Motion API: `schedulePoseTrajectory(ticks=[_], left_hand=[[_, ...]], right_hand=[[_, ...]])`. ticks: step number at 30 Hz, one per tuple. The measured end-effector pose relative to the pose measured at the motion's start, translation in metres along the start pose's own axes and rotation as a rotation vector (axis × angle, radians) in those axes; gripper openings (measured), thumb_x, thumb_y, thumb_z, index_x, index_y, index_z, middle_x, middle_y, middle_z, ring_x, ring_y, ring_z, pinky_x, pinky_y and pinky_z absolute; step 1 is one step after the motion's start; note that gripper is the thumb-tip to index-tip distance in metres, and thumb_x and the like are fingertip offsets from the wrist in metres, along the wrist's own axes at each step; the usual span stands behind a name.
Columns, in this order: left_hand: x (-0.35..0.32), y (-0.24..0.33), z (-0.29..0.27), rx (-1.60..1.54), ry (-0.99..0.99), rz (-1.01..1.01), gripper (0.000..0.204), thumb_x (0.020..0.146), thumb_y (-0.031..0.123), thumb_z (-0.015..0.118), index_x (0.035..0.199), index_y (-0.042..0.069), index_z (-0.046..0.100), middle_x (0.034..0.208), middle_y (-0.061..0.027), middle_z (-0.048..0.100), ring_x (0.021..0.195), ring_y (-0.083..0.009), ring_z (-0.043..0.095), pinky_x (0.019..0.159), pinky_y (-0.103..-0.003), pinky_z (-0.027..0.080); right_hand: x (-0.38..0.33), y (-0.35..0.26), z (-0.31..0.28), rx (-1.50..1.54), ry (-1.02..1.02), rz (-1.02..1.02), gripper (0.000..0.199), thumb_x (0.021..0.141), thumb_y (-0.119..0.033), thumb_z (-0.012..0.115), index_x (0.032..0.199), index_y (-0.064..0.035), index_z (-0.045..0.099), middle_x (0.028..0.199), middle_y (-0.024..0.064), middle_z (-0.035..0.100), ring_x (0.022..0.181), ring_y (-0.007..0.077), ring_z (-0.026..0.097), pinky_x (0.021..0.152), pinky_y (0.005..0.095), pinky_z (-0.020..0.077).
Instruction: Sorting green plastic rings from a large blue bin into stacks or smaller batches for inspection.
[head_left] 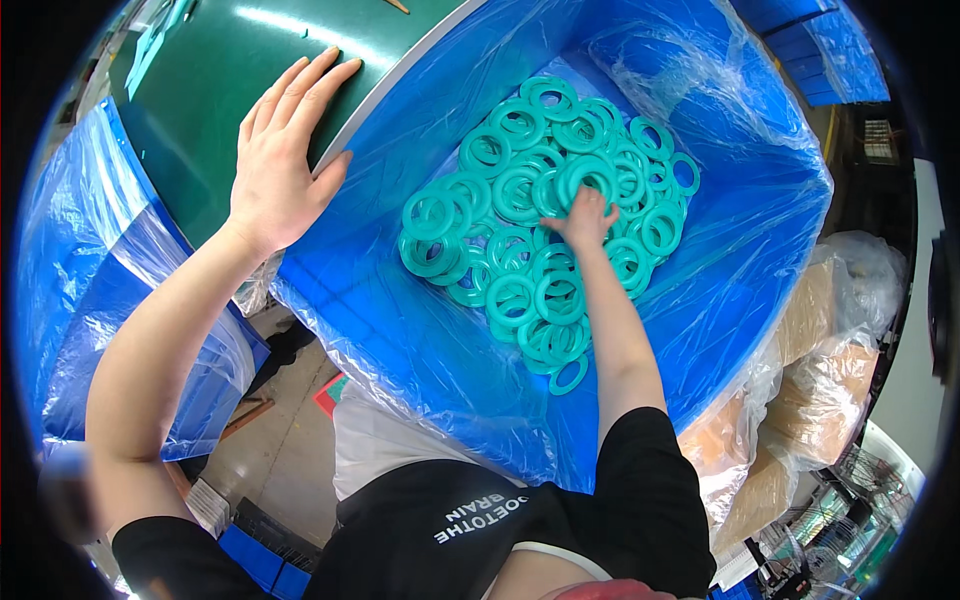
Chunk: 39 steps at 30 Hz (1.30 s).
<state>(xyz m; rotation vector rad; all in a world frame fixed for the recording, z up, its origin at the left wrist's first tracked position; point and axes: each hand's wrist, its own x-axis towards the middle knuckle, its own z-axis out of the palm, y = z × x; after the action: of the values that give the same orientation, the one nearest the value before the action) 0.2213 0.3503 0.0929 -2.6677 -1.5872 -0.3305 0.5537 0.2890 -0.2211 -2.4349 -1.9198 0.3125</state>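
Many flat teal rings (514, 301) lie heaped on the bottom of a deep blue bin lined with clear plastic film (745, 285). My right hand (587, 220) reaches down into the bin, its fingers curled round the lower edge of a teal ring (585, 172) on top of the heap; the thumb points out to the left. My left hand (285, 150) rests flat on the green tabletop (200, 110), fingers stretched out, next to the table's pale edge by the bin. Nothing is in the left hand.
A second blue container under film (110, 300) stands at the left. Brown cartons wrapped in clear plastic (800, 390) sit right of the bin. Wires and equipment (840, 520) show at the lower right. Another blue bin (825, 55) is at the far right.
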Motion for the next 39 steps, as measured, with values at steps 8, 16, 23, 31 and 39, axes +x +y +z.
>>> schedulePoseTrajectory(ticks=[8,16,23,31,39], left_hand=[[-0.001,-0.004,0.002,-0.012,0.013,-0.001,0.076,0.069,0.004,0.064,0.139,0.019,0.038,0.146,-0.0030,0.035,0.135,-0.0266,0.031,0.109,-0.042,0.024],[-0.008,-0.011,0.000,-0.021,0.076,0.019,0.075,0.070,0.009,0.065,0.139,0.020,0.037,0.145,-0.0033,0.035,0.134,-0.0257,0.031,0.110,-0.042,0.024],[-0.020,-0.008,-0.001,-0.017,0.198,0.046,0.067,0.073,0.016,0.066,0.135,0.021,0.042,0.143,-0.0049,0.037,0.133,-0.0257,0.033,0.108,-0.044,0.026],[-0.140,0.142,0.001,-1.467,-0.320,-0.081,0.020,0.087,0.017,0.058,0.099,0.002,0.064,0.086,-0.0054,0.065,0.073,-0.0116,0.058,0.066,-0.028,0.047],[-0.228,0.195,-0.031,-1.669,-0.663,-0.298,0.026,0.093,0.021,0.052,0.111,0.003,0.057,0.087,0.0011,0.062,0.056,-0.0009,0.041,0.052,-0.015,0.033]], right_hand=[[-0.028,-0.018,0.049,-0.174,0.124,-0.556,0.026,0.075,-0.013,0.057,0.101,-0.0095,0.058,0.116,0.0062,0.054,0.110,0.0211,0.049,0.099,0.0460,0.0319],[-0.048,-0.065,-0.029,0.139,-0.214,-0.182,0.031,0.065,-0.021,0.071,0.091,-0.0061,0.066,0.089,0.0091,0.065,0.097,0.0261,0.057,0.099,0.0453,0.0275],[-0.119,-0.084,-0.192,1.251,-0.167,0.060,0.030,0.073,-0.024,0.073,0.096,-0.0057,0.065,0.087,0.0041,0.067,0.079,0.0134,0.062,0.073,0.0296,0.0466],[-0.298,-0.071,-0.269,0.390,0.453,-0.324,0.052,0.060,-0.024,0.081,0.104,-0.0092,0.059,0.093,0.0055,0.061,0.095,0.0231,0.054,0.087,0.0416,0.0281],[-0.402,-0.054,-0.254,0.702,0.322,-0.131,0.040,0.064,-0.024,0.080,0.098,-0.0097,0.063,0.086,0.0036,0.063,0.095,0.0207,0.054,0.087,0.0392,0.0301]])
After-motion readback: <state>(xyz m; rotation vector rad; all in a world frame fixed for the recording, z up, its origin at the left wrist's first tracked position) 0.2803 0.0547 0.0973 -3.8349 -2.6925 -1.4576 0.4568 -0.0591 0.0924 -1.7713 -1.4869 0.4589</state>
